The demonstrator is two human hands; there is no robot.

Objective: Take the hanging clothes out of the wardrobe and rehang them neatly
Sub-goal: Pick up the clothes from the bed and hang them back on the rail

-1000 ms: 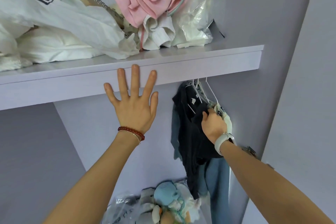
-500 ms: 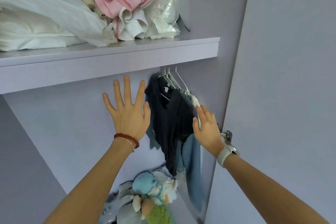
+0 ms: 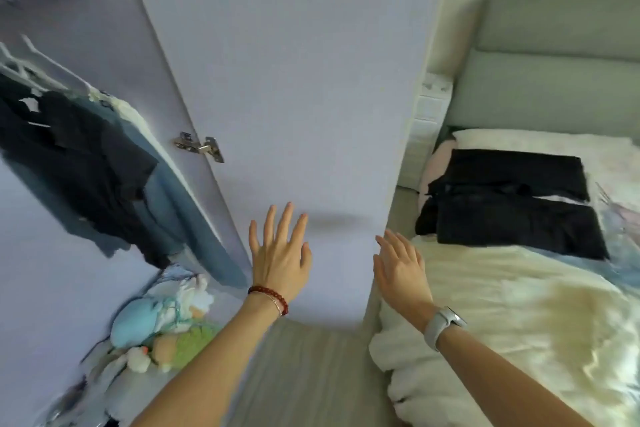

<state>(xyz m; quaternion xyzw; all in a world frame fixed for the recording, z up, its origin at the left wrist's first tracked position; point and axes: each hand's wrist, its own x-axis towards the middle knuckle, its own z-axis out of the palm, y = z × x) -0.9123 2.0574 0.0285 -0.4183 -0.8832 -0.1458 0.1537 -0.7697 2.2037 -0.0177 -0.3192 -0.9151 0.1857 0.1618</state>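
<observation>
Hands first: the left hand (image 3: 280, 255) is raised in front of the open wardrobe door (image 3: 294, 97), fingers straight and spread, holding nothing; whether it touches the door cannot be told. A red bead bracelet (image 3: 268, 298) circles its wrist. The right hand (image 3: 401, 265) is up by the door's outer edge, fingers extended and loose, also holding nothing, with a pale watch (image 3: 443, 322) on the wrist.

Hanging clothes (image 3: 86, 166), dark garments with blue ones behind, remain inside the wardrobe at the left, on white hangers (image 3: 20, 69) cut off by the frame edge. Motion blur smears them, so single pieces and their number are hard to make out. A metal hinge (image 3: 199, 146) sits on the door just beside them. Soft toys (image 3: 162, 326) lie heaped at the wardrobe bottom, partly blurred.

At the right, 2 black folded garments (image 3: 512, 204) lie on the bed (image 3: 519, 322), touching each other, in front of a grey headboard (image 3: 554, 62).
</observation>
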